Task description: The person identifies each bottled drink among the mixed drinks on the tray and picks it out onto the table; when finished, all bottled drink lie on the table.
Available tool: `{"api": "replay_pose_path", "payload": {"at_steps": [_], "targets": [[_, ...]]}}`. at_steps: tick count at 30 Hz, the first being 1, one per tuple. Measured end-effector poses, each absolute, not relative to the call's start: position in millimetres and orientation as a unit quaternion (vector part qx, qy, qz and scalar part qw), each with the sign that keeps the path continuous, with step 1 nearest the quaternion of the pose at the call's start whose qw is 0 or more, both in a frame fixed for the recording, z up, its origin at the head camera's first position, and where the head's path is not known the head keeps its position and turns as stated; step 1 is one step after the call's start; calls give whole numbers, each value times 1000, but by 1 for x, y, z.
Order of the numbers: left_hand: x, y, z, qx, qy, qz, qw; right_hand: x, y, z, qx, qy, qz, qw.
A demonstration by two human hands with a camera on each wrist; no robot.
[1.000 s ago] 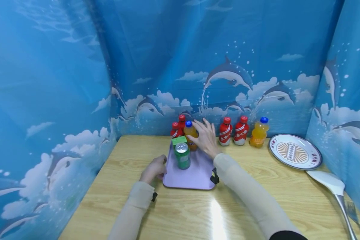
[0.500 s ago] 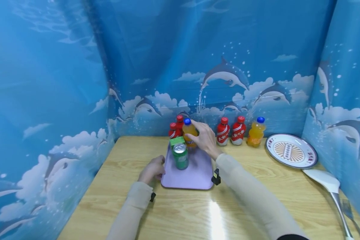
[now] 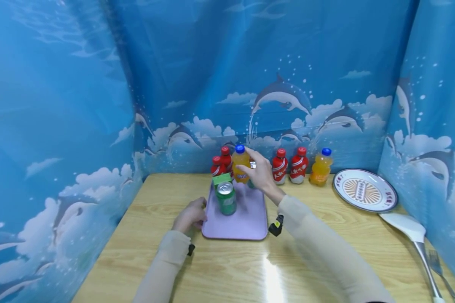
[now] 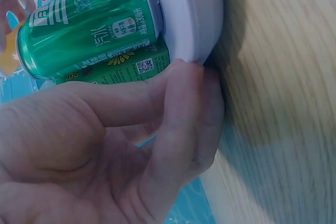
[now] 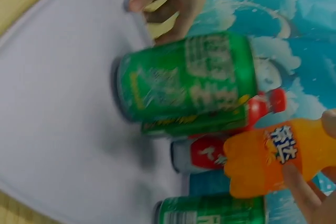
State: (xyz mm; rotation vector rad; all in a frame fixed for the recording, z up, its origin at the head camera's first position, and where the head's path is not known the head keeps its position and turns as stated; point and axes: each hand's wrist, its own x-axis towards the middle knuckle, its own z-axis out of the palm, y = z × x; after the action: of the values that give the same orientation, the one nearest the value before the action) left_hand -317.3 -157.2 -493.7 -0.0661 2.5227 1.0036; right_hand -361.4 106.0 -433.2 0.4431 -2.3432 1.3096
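My right hand (image 3: 260, 171) grips an orange soda bottle (image 3: 241, 165) with a blue cap, raised above the back of the lilac tray (image 3: 246, 221). In the right wrist view, the bottle (image 5: 270, 156) hangs clear of the tray surface. My left hand (image 3: 191, 216) pinches the tray's left rim between thumb and fingers, plain in the left wrist view. On the tray stand a green can (image 3: 226, 200), a green carton (image 3: 221, 180) behind it and two red bottles (image 3: 226, 159) at the back. Another green can (image 5: 215, 211) is partly hidden behind my right hand in the head view.
Right of the tray, two red bottles (image 3: 299, 166) and another orange soda bottle (image 3: 321, 168) line the back edge. A round plate (image 3: 365, 190), a white-headed serving spoon (image 3: 407, 227) and a fork (image 3: 436, 265) lie at the right. A dolphin-print curtain (image 3: 197, 84) encloses the table.
My right hand has closed round the orange soda bottle and lifted it off the tray. The left hand stays at the tray's rim. The head view has shifted slightly.
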Motion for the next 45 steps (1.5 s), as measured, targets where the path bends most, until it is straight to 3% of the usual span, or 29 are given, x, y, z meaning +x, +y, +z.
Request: {"api": "replay_pose_path", "payload": {"at_steps": [15,34,45], "targets": [[-319,-157,-496,-25,909,358,212,-331,131,-395,126,-798,583,85],[-317,-157,-496,-10,913,357,197,-321,193,-407,55,-804,580,119],[-317,-158,-498,-12,912,361,194,-323,213,-427,39,-812,574,100]]}}
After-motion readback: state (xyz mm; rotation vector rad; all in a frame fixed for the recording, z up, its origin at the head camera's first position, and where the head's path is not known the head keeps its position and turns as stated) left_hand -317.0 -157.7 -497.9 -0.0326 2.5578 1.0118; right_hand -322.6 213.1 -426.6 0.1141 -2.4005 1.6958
